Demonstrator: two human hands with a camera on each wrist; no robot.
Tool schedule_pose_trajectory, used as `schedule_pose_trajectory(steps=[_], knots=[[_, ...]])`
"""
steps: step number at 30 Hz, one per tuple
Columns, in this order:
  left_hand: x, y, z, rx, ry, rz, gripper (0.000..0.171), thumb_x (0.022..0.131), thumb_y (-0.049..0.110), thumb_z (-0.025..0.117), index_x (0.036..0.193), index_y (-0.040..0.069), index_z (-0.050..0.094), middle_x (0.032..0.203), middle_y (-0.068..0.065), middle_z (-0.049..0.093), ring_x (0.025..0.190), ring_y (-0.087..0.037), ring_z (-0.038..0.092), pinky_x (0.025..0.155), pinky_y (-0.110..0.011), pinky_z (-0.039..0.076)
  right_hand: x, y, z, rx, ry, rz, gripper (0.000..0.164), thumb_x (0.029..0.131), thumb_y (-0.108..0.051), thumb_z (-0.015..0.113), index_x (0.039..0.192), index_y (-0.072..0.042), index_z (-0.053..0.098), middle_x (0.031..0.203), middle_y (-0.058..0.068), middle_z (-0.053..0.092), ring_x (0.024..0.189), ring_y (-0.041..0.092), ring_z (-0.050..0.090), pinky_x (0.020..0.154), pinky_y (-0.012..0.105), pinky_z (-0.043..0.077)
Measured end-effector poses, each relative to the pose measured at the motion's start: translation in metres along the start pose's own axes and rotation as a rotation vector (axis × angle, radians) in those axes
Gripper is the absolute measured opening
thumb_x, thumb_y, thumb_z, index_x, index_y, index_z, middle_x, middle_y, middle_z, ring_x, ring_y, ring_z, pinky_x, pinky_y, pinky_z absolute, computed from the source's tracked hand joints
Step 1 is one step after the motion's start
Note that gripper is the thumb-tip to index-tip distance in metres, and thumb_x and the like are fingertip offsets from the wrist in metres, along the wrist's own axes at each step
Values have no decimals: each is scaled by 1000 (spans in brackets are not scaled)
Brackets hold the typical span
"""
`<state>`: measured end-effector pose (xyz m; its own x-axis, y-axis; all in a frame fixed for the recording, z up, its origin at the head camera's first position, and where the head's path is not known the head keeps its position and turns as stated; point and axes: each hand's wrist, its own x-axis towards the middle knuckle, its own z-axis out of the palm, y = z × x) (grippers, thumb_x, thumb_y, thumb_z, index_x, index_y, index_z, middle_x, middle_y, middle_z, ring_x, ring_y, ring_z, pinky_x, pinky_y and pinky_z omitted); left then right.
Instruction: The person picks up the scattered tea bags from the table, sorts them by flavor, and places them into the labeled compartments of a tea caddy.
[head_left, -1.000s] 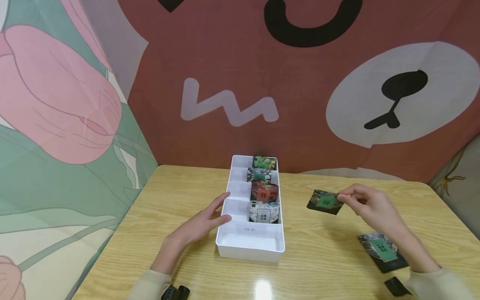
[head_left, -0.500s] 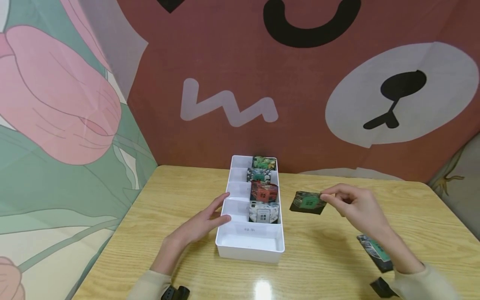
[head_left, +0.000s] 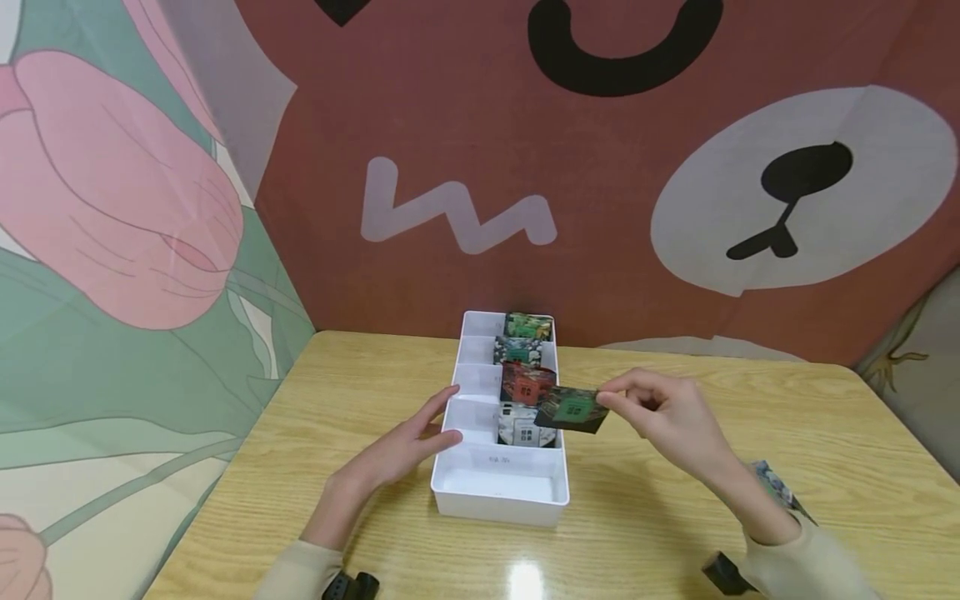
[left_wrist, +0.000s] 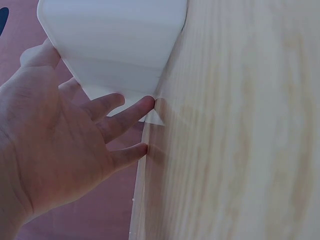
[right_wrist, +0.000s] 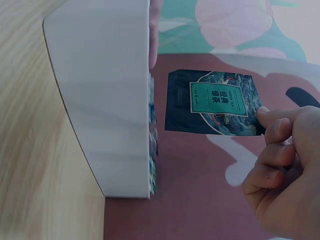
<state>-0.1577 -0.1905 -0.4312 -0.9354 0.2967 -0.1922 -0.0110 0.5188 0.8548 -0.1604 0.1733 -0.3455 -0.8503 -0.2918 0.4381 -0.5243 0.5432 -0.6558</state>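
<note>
My right hand [head_left: 675, 417] pinches the edge of a dark green tea sachet [head_left: 573, 408] between thumb and fingertips. It overlaps the right side of the white divided box [head_left: 498, 483] in the head view. In the right wrist view the sachet [right_wrist: 175, 112] shows a "GREEN TEA" label, held above the box's rim. My left hand [head_left: 393, 454] touches the box's left side, thumb and a finger at the rim. In the left wrist view the left hand's fingers [left_wrist: 135, 112] spread, fairly straight, along the box wall.
The box's compartments hold a white sachet [head_left: 521, 429], a red sachet [head_left: 525, 383], a dark green-labelled sachet [head_left: 517, 350] and a yellow-green sachet [head_left: 528, 326]. Another sachet [head_left: 776, 483] lies on the wooden table [head_left: 630, 517], partly behind my right forearm. A printed cloth [head_left: 450, 283] hangs behind.
My right hand has carried the green tea sachet left, from over the table to the box's right side. The left hand and the box have stayed in place.
</note>
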Motion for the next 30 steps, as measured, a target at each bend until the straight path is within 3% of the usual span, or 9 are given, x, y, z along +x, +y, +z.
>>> schedule_pose_trajectory(steps=[15,23,30], knots=[[0,0,0,3,1,1,69,95,57,58,150,58,17,163,8,24,140,-29,43,111,-58,38,1,-18,30,91,-109,60,4,92,-29,72,93,-28,75,51,-7,42,44,6,33,44,24,32],[1,-1,0,-1,0,8,69,94,60,57,150,59,16,163,8,24,140,-28,44,111,-57,38,1,-25,39,146,-130,33,4,92,-26,73,91,-23,75,51,-9,40,46,2,32,46,22,32],[1,-1,0,5,1,2,72,91,64,58,150,58,17,163,8,24,139,-28,44,111,-56,38,-4,-16,54,159,-177,7,4,91,-24,73,91,-21,75,53,-11,37,48,-2,28,47,19,30]])
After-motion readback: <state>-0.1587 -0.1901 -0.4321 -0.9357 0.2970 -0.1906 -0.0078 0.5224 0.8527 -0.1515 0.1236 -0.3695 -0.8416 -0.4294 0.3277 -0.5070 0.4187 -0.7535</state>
